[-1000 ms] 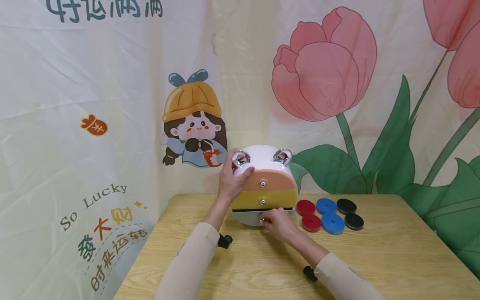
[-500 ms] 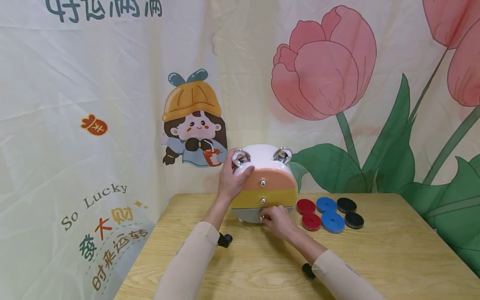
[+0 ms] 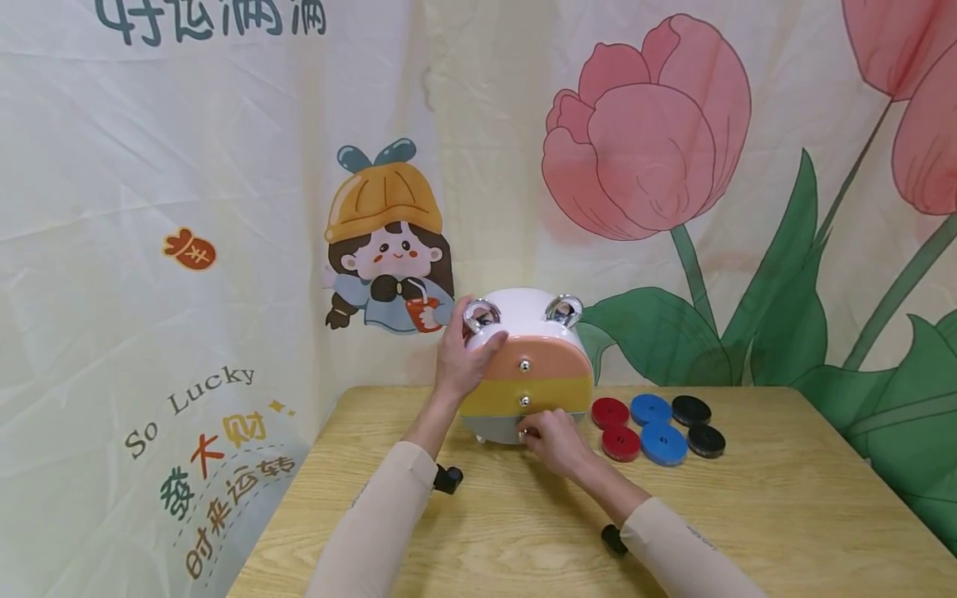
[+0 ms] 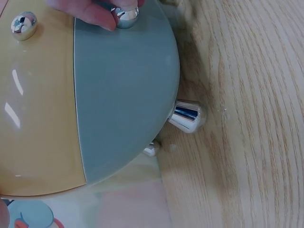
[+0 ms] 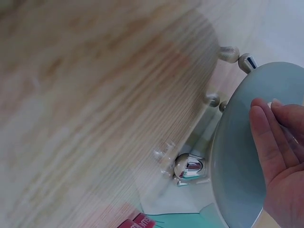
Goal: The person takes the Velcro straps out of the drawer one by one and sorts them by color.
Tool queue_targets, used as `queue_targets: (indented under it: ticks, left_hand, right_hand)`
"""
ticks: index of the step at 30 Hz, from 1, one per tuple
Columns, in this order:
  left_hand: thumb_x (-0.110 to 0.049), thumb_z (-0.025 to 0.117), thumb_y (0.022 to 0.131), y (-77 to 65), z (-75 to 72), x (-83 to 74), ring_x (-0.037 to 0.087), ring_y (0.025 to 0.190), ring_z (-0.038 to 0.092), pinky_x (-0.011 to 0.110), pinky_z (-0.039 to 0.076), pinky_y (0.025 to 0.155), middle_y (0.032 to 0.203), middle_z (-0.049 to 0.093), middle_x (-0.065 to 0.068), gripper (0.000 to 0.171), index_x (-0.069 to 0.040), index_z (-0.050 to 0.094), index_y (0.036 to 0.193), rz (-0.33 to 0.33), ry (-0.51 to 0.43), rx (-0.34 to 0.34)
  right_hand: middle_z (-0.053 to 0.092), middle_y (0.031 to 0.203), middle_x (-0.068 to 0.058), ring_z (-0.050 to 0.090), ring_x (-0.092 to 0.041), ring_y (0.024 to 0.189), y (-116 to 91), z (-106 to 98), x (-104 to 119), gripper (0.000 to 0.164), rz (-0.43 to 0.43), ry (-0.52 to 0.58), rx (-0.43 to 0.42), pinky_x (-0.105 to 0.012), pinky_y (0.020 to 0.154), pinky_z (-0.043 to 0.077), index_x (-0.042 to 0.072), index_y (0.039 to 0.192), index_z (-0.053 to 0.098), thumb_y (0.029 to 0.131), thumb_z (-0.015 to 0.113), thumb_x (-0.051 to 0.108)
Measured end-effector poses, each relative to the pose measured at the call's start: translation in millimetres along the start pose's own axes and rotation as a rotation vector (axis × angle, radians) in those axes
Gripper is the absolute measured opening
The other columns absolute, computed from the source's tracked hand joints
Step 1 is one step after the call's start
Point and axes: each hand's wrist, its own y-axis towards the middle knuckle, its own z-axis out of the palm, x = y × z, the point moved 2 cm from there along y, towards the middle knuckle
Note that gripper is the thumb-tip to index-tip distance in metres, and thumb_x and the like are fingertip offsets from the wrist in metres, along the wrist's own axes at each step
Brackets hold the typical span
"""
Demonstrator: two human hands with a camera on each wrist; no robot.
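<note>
A small rounded drawer cabinet (image 3: 523,309) with a white top, two ring-shaped chrome ears and three drawers stands on the table. Its drawer fronts are orange (image 3: 553,357), yellow (image 3: 557,394) and grey-blue (image 4: 126,90). My left hand (image 3: 462,357) grips the cabinet's upper left side by one ear, thumb over the front. With thumb and fingers my right hand (image 3: 557,440) pinches the chrome knob (image 4: 126,18) of the bottom drawer. That drawer sits flush below the yellow one. In the right wrist view the right hand (image 5: 280,142) mostly hides the knob.
Right of the cabinet lie flat round rolls in pairs: red (image 3: 620,444), blue (image 3: 663,444) and black (image 3: 706,441). They rest on a wooden table (image 3: 807,515). Behind it hangs a printed cloth (image 3: 493,166). Short chrome feet (image 4: 187,116) hold the cabinet up.
My right hand has pushed the bottom drawer inward, and the dark gap above it has closed. The left hand keeps its grip on the cabinet's side.
</note>
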Motion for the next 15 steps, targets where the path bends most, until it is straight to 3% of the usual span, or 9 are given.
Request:
queue_targets:
  ticks: [7,15]
  left_hand:
    - [-0.060,0.078,0.087,3.0,-2.4,0.6,0.023,0.121,0.064,0.047,0.056,0.100,0.137,0.062,0.007,0.085,-0.036,0.038,0.157,0.014,-0.018,0.009]
    - [-0.066,0.074,0.086,1.6,-3.3,1.0,0.025,0.135,0.056,0.047,0.048,0.113,0.153,0.053,0.007,0.097,-0.029,0.030,0.164,-0.004,-0.003,0.031]
  right_hand:
    - [0.074,0.078,0.006,0.057,-0.006,0.068,-0.9,0.2,0.6,0.006,0.001,-0.001,-0.026,-0.025,0.064,0.051,0.013,0.086,0.082,0.085,0.083,0.007]
    - [0.076,0.083,0.008,0.063,-0.006,0.072,-4.4,0.0,-0.3,0.007,0.002,-0.028,-0.014,-0.027,0.067,0.055,0.016,0.093,0.082,0.087,0.083,0.012]
